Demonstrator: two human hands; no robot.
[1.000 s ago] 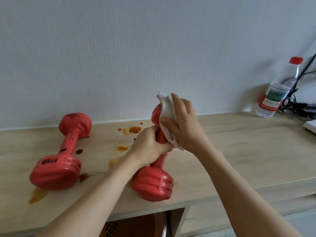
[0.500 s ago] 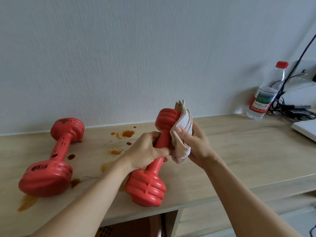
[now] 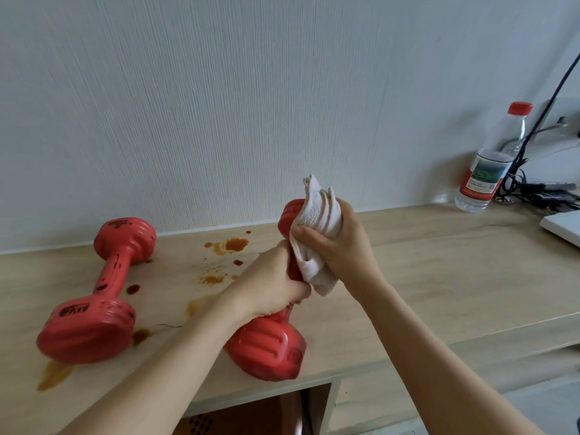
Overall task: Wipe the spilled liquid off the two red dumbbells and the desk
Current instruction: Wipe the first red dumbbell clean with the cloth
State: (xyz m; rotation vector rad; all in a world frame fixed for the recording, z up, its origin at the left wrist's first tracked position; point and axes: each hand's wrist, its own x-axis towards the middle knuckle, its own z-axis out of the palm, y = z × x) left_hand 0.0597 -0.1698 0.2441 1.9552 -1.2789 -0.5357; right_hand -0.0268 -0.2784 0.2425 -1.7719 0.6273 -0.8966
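My left hand [image 3: 271, 285] grips the handle of a red dumbbell [image 3: 266, 346], holding it tilted with its lower head near the desk's front edge. My right hand [image 3: 340, 246] presses a folded white cloth [image 3: 318, 221] against the dumbbell's upper head and the top of its handle. A second red dumbbell [image 3: 97, 293] lies on the light wooden desk [image 3: 439, 277] at the left, with dark spots on its handle. Brown liquid [image 3: 232, 244] is spattered on the desk between the two dumbbells, and a larger smear [image 3: 53, 375] sits at the front left.
A water bottle [image 3: 489, 164] with a red cap stands at the back right by black cables [image 3: 539, 193]. A white flat object [image 3: 561, 227] lies at the right edge. The wall [image 3: 251, 89] rises right behind the desk. Below the desk front is an open compartment [image 3: 266, 412].
My right hand has moved the cloth from beside the handle up over the dumbbell's upper head. The left hand keeps its grip on the handle.
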